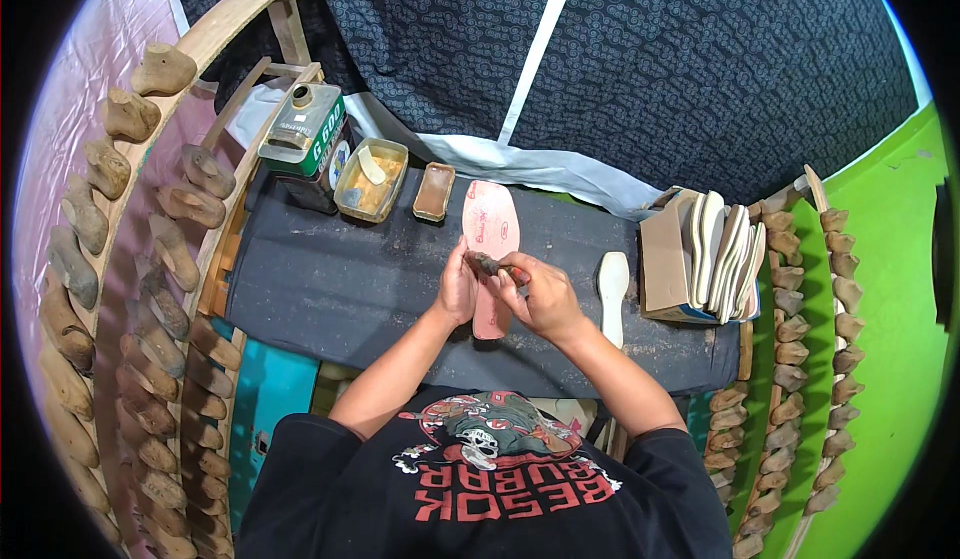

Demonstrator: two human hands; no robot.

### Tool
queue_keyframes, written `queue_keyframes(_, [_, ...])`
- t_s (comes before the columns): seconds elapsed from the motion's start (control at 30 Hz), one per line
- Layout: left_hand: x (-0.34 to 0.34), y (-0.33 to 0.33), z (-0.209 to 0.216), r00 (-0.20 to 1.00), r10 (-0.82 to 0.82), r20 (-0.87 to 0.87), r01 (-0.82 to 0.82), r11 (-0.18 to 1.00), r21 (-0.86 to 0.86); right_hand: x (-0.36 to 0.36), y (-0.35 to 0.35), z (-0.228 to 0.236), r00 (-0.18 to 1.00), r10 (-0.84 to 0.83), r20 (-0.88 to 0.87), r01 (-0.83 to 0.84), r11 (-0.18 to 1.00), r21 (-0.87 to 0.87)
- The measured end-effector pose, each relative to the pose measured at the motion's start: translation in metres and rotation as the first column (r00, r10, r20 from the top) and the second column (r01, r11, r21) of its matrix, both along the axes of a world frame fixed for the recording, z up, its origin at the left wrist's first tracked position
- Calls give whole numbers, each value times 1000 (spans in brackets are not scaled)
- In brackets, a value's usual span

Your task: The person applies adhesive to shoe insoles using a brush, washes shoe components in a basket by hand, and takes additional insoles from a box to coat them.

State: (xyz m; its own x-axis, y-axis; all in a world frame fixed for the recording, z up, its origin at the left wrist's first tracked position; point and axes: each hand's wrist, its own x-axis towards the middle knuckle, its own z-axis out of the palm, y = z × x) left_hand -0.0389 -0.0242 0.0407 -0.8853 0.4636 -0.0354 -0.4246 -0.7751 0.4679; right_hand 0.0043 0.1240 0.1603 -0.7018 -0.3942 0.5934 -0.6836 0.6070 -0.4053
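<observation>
A pink, sole-shaped insole board [490,211] with printed marks stands out over the dark table in front of my chest. My left hand [459,287] grips it along its left edge, fingers mostly behind it. My right hand [545,297] is closed round a short, dark, brush-like tool [487,263], whose dark end lies across the middle of the pink board, close to my left fingers. What the tool's end is made of is hard to make out. To the right of my right hand, a cream-white sole [613,281] lies on the table.
A cardboard box [668,249] of cream soles [725,259] stands at right. At the back left are a metal can [305,144], a tub of yellowish paste [372,197] with a spatula, and a small brown tray [434,193]. Racks of wooden shoe lasts [165,299] flank the table [330,274].
</observation>
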Motion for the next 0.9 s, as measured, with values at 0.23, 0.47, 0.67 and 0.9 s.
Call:
queue_keyframes(0.23, [7,5,22,991,-78,-106,83,996,42,-38,27,22,964,-257,-68,244,957,-159])
queue_keyframes(0.47, [11,10,31,999,14,-42,-13,1000,17,-17,21,19,990,-117,-82,118,993,-4])
queue_keyframes(0.67, [2,3,8,998,16,-54,-19,999,-49,-8,9,4,997,-3,-83,-3,997,-73])
queue_keyframes(0.9, [14,14,12,984,-136,-115,138,990,14,-46,32,28,960,-237,-147,217,966,-140])
